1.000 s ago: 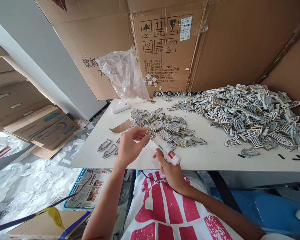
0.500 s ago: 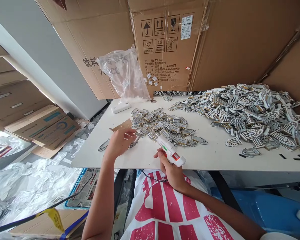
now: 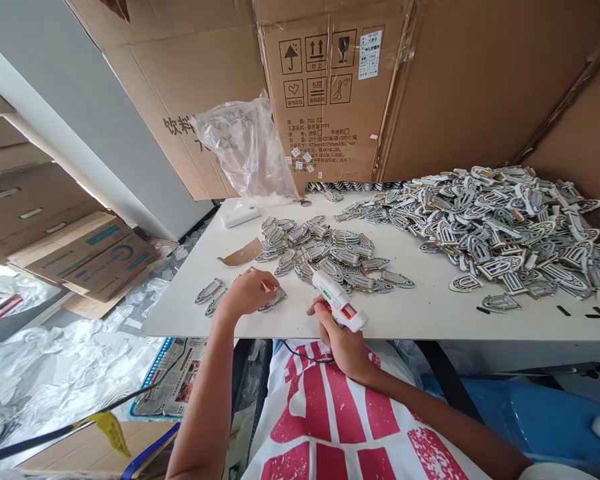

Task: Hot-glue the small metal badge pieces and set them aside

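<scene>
My right hand [image 3: 344, 340] is wrapped round a white glue gun [image 3: 339, 300] with orange parts, its nozzle toward the middle heap of metal pieces [image 3: 325, 252]. Over the left part of the white table [image 3: 405, 320], my left hand [image 3: 251, 291] has its fingers curled beside a flat grey metal piece [image 3: 274, 299]; whether the fingertips grip it is hidden. Two similar pieces [image 3: 209, 291] lie left of that hand, one partly behind it.
A larger heap of metal pieces [image 3: 505, 227] covers the right side. Small black strips [image 3: 563, 311] lie near the front edge. Behind stand cardboard [image 3: 330, 87], a plastic bag [image 3: 253, 150] and a white box [image 3: 241, 216]. Brown paper [image 3: 241, 253] lies at the left.
My left hand has moved slightly down and right, away from the brown paper. Two pieces now show at its left where one showed before. My right hand still holds the glue gun.
</scene>
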Demonstrator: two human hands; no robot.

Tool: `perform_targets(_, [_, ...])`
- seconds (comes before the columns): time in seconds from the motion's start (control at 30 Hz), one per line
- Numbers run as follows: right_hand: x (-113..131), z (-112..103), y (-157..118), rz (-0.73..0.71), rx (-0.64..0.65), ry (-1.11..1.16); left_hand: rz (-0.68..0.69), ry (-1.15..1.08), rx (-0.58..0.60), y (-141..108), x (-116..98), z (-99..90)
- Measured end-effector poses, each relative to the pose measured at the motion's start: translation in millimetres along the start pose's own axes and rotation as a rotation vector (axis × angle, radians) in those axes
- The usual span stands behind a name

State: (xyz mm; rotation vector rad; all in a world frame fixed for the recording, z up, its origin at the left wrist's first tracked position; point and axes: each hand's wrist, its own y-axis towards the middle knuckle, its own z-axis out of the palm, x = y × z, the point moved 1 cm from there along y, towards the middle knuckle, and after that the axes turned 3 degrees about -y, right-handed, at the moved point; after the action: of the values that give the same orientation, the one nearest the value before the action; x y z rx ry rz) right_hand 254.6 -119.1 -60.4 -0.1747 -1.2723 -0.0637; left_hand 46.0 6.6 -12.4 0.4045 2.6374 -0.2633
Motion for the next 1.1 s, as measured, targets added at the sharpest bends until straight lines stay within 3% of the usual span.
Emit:
perform_targets(0.1, [0, 1, 1, -0.013, 0.004, -0.001, 0.020, -0.016, -0.027, 2, 3, 1.5])
perform_targets(0.3, [4, 1, 0, -0.031, 0.013, -0.027, 0.122, -0.057, -0.295, 17, 3, 16.2])
perform_targets(0.5, [5, 1, 0, -0.041, 0.018, -0.031, 0.194, 0.087, -0.324, 28, -2, 34.1])
perform_targets(0.73, [5, 1, 0, -0.043, 0.002, -0.049, 0.166, 0.044, -0.417, 29, -7, 34.4])
perform_targets(0.93, [8, 1, -1, -0.038, 0.022, -0.041, 0.158, -0.255, -0.472, 24, -12, 24.1])
perform_targets(1.1, [7, 1, 0, -0.042, -0.002, -0.016, 0.082, -0.734, -0.357, 17, -22, 16.5])
